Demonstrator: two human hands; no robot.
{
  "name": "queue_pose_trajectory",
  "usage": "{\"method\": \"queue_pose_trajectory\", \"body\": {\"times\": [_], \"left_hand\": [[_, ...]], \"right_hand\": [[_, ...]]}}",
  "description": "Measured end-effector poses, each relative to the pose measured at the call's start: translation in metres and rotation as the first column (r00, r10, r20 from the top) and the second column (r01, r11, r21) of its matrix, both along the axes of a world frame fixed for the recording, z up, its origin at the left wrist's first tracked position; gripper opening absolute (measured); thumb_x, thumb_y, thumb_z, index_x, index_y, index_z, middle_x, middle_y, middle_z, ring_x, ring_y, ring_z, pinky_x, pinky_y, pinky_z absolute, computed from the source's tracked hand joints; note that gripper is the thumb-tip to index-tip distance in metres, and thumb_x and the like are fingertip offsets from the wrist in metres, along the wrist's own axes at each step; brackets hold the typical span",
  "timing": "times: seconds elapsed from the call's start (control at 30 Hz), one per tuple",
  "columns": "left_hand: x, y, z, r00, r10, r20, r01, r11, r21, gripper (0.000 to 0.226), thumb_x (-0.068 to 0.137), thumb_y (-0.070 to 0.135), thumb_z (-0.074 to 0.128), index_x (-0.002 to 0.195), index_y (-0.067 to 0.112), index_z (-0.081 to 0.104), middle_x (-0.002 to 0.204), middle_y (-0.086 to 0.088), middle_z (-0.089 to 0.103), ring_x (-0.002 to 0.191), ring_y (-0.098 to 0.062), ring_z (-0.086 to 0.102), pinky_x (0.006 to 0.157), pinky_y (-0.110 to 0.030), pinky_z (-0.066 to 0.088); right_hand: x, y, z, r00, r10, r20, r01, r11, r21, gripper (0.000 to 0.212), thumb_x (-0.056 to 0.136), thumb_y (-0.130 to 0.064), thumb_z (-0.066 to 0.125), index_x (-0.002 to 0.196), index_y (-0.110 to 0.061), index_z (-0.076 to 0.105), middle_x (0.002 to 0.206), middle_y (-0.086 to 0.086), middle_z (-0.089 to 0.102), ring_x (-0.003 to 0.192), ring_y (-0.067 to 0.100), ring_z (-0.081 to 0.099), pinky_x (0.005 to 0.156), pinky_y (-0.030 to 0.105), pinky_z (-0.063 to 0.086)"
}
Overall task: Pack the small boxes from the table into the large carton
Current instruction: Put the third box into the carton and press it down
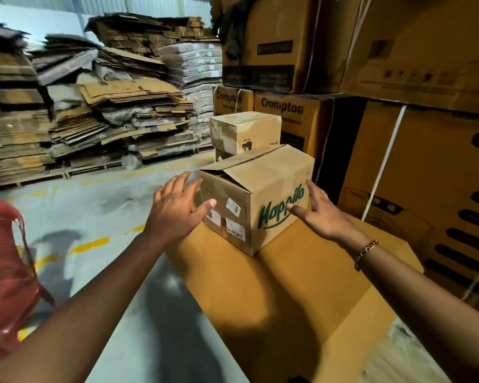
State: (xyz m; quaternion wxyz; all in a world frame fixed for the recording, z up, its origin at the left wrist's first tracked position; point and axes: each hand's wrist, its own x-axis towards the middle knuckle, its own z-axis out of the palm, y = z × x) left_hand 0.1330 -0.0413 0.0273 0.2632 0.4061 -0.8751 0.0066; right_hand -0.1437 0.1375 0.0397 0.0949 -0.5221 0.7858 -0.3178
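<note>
— Where's the box (pixel 260 200)?
— Centre of frame, on the cardboard top (pixel 288 286), its near corner pointing between the hands.
— Gripped?
— No. The left hand (pixel 177 205) and right hand (pixel 318 214) flank it, fingers spread, holding nothing; the left thumb looks nearest.

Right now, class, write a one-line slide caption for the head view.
Both open, the left hand and right hand flank a Happilo carton on a brown surface; a smaller box sits behind.

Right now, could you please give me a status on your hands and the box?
Left hand and right hand open, flanking the Happilo box. Box upright on the cardboard surface, top flap ajar. Nothing between hands and box.
</note>
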Motion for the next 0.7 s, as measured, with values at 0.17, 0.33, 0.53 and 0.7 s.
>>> {"method": "queue_pose_trajectory", "body": {"times": [0.17,0.33,0.53,0.7], "left_hand": [[-0.031,-0.117,-0.019,0.997,-0.073,0.023,0.071,0.993,0.1,0.08,0.086,0.076,0.025,0.148,0.028,0.039,0.163,-0.003,0.023,0.148,-0.027,0.021,0.116,-0.054,0.018],[-0.065,-0.226,-0.031,0.988,-0.15,0.043,0.133,0.952,0.275,0.079,0.089,0.076,0.03,0.151,0.028,0.035,0.164,-0.004,0.021,0.149,-0.031,0.02,0.117,-0.055,0.019],[-0.114,-0.331,-0.042,0.983,-0.165,-0.077,0.179,0.801,0.571,0.088,0.086,0.083,0.031,0.151,0.025,0.037,0.16,-0.009,0.031,0.145,-0.032,0.03,0.115,-0.048,0.026],[-0.149,-0.364,-0.053,0.934,-0.09,-0.345,0.343,0.49,0.801,0.068,0.093,0.068,0.044,0.134,0.016,0.059,0.135,-0.013,0.06,0.12,-0.029,0.057,0.101,-0.041,0.042]], "right_hand": [[-0.004,-0.083,-0.025,0.992,-0.096,0.084,0.095,0.995,0.016,0.087,0.097,-0.057,0.052,0.161,-0.026,0.003,0.169,0.001,0.008,0.152,0.027,0.019,0.12,0.044,0.024],[-0.007,-0.154,-0.042,0.918,-0.254,0.303,0.255,0.966,0.037,0.091,0.094,-0.06,0.053,0.162,-0.025,0.004,0.169,-0.003,0.003,0.155,0.022,0.01,0.124,0.041,0.016],[-0.007,-0.216,-0.055,0.678,-0.411,0.609,0.474,0.878,0.065,0.1,0.081,-0.07,0.06,0.159,-0.032,0.009,0.167,0.001,0.021,0.147,0.03,0.032,0.115,0.053,0.034],[-0.011,-0.244,-0.063,0.544,-0.447,0.71,0.544,0.832,0.107,0.09,0.094,-0.057,0.057,0.16,-0.025,0.004,0.158,0.006,0.038,0.133,0.026,0.046,0.105,0.047,0.04]]}}
